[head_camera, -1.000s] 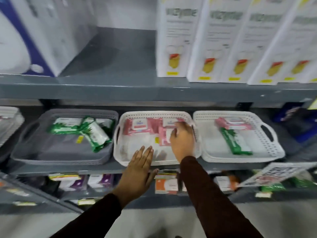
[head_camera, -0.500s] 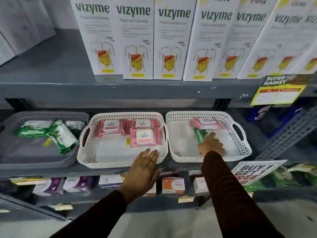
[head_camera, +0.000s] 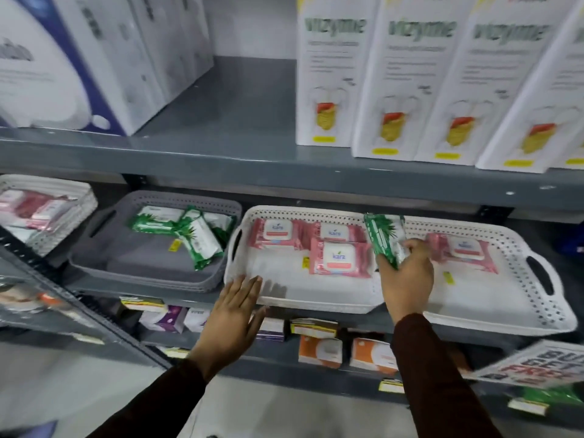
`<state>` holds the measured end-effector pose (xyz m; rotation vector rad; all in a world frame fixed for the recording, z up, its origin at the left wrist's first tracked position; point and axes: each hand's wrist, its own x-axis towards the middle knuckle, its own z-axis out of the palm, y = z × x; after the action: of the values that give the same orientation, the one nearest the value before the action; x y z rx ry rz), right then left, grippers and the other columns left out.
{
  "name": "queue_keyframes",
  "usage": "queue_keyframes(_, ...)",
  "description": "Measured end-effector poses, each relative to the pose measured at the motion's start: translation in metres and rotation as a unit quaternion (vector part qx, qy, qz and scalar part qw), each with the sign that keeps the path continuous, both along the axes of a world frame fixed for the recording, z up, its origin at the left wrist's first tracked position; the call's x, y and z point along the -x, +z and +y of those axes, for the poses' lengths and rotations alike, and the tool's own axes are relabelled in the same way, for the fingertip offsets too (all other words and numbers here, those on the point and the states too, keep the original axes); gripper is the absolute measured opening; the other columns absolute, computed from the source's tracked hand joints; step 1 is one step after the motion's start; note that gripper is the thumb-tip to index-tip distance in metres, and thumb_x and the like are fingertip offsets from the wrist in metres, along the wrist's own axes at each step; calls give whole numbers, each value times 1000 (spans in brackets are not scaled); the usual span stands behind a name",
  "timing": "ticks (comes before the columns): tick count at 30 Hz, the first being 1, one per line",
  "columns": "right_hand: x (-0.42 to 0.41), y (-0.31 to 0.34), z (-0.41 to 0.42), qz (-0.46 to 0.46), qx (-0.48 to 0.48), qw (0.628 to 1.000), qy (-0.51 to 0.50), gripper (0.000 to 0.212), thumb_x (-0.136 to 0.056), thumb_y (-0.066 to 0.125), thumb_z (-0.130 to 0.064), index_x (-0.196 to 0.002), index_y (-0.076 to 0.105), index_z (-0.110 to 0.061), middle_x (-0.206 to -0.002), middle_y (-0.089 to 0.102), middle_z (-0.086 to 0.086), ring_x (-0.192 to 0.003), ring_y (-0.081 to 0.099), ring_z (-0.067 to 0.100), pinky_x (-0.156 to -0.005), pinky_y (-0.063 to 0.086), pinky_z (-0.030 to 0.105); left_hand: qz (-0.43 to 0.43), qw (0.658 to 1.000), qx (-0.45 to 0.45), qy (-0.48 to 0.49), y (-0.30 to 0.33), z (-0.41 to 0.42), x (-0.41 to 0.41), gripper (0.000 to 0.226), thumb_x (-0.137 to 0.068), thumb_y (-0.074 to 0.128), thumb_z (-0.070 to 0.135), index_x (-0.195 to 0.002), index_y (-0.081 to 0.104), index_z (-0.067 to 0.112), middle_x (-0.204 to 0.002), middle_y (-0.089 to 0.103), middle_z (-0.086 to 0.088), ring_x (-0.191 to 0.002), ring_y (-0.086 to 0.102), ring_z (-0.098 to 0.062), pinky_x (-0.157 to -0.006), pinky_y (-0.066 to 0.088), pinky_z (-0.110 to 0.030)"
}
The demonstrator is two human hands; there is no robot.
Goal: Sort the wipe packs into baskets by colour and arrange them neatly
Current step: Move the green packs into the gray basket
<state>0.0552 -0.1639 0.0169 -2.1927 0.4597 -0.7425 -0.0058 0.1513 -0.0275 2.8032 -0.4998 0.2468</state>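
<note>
Green pack, flat in the rt basket 0.5 s ago, is now lifted clear and held above the rim between the two white baskets; judged bound for the grey basket. Long axis near upright, top end tilted slightly left, away from the palm. Rt hand: fingers clamped on the pack's lower end. Lt hand: fingers together, flat, tips at the mid basket front rim, unchanged.

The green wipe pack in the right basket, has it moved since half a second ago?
Yes. The right hand has lifted the green pack leftward, over the white baskets' shared rims.
</note>
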Motion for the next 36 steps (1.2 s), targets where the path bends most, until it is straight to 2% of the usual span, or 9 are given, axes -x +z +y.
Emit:
queue_keyframes(3,-12,8,66,-38,2,994,103,38,-73,77,-29,-100,51,-25,-96,66,5,-85,61,29,-70,52,41,0,998,13,60,5,51,-1,62,-100,29,46,-144,40,4,-150,40,-14,-142,30,-34,-117,16,-46)
queue_keyframes(7,-22,6,169,-24,35,971,234,34,-72,77,-27,-99,57,-24,-97,66,2,-87,60,26,-72,51,43,20,992,1,126,7,123,-6,64,-100,27,47,-141,44,1,-144,48,-19,-136,39,-37,-115,19,-45)
queue_keyframes(12,-32,3,280,-19,80,927,366,30,-72,75,-19,-95,56,-20,-94,66,3,-88,59,27,-76,48,42,40,993,-16,114,9,185,-10,75,-100,14,55,-132,56,2,-133,59,-17,-125,52,-35,-112,24,-40)
queue_keyframes(17,-54,1,371,0,153,900,408,29,-72,73,-23,-93,54,-20,-88,64,8,-85,58,33,-71,46,41,40,993,1,109,16,232,-8,70,-100,19,55,-134,55,5,-135,58,-14,-125,50,-31,-111,25,-35)
queue_keyframes(22,-82,-14,430,47,254,886,385,28,-82,68,-31,-99,61,-10,-103,61,21,-95,57,40,-76,46,47,41,996,8,80,17,248,-3,56,-101,33,43,-140,47,7,-141,52,-12,-129,44,-29,-111,31,-41)
queue_keyframes(24,-86,-24,445,92,298,860,405,31,-91,58,-35,-108,64,-10,-119,55,23,-108,50,42,-87,42,52,35,995,3,91,14,248,-2,57,-101,32,45,-140,47,6,-140,52,-13,-131,43,-29,-113,28,-40)
queue_keyframes(27,-79,-25,449,149,341,824,427,34,-97,45,-34,-118,63,-15,-134,48,17,-124,38,38,-102,26,55,32,993,7,115,12,238,-1,58,-100,35,45,-140,47,5,-141,52,-13,-133,41,-31,-116,23,-42)
queue_keyframes(31,-68,-9,411,118,275,852,431,36,-97,43,-36,-126,59,-22,-143,48,9,-129,37,34,-104,23,58,26,995,23,92,13,202,-2,55,-100,36,42,-138,49,5,-139,54,-15,-132,43,-32,-117,16,-38)
queue_keyframes(36,-52,0,288,-28,156,943,293,26,-91,46,-32,-108,65,-31,-115,66,-6,-108,54,24,-89,38,46,9,997,63,38,18,131,-15,52,-101,34,40,-131,56,3,-132,59,-17,-129,44,-30,-117,11,-25)
